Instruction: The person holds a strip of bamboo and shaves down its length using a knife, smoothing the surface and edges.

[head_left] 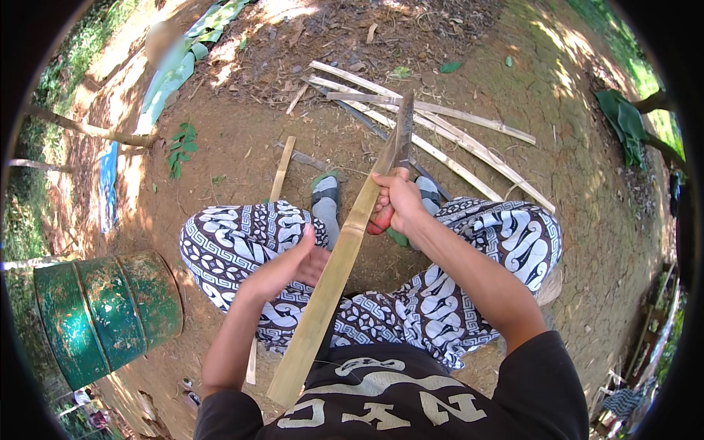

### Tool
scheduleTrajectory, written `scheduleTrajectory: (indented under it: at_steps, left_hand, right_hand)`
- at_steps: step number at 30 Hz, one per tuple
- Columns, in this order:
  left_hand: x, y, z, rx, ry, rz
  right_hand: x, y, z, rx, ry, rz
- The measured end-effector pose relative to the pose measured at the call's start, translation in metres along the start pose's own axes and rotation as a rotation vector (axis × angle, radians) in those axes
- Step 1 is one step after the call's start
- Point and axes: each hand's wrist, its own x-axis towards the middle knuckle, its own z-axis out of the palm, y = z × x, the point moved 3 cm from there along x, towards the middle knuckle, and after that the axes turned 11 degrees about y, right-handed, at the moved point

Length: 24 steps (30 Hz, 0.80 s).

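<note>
The right hand (398, 199) is closed around the knife (405, 132), its dark blade reaching out ahead of the fist; whether it also pinches the bamboo strip (342, 257) slanting past its left side is unclear. The left hand (299, 265), loosely spread and gripping nothing, is just left of that strip. Good control probably means steadying the strip with it, well behind the blade, and using short, shallow strokes.

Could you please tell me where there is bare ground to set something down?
Bare earth lies right of the patterned trousers and pale strips, and between the green drum and leafy sprig. It is crowded where those strips overlap, and around the long bamboo piece.
</note>
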Motion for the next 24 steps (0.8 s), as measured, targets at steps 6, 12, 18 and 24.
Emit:
scheduleTrajectory:
  at_steps: [6,12,18,24]
  left_hand:
    - [-0.063,-0.020,0.041,-0.272,-0.207,0.098]
    - [-0.057,-0.015,0.049,-0.507,-0.092,-0.013]
    - [-0.029,-0.017,0.047,-0.511,0.067,0.031]
    - [-0.021,-0.037,0.033,-0.439,0.080,0.064]
  right_hand:
    - [-0.005,0.000,-0.002,-0.009,0.007,0.020]
    - [0.010,-0.001,-0.003,-0.052,0.014,-0.004]
    - [0.007,-0.011,-0.019,-0.258,0.124,-0.050]
    - [-0.040,-0.033,-0.048,-1.034,0.080,-0.500]
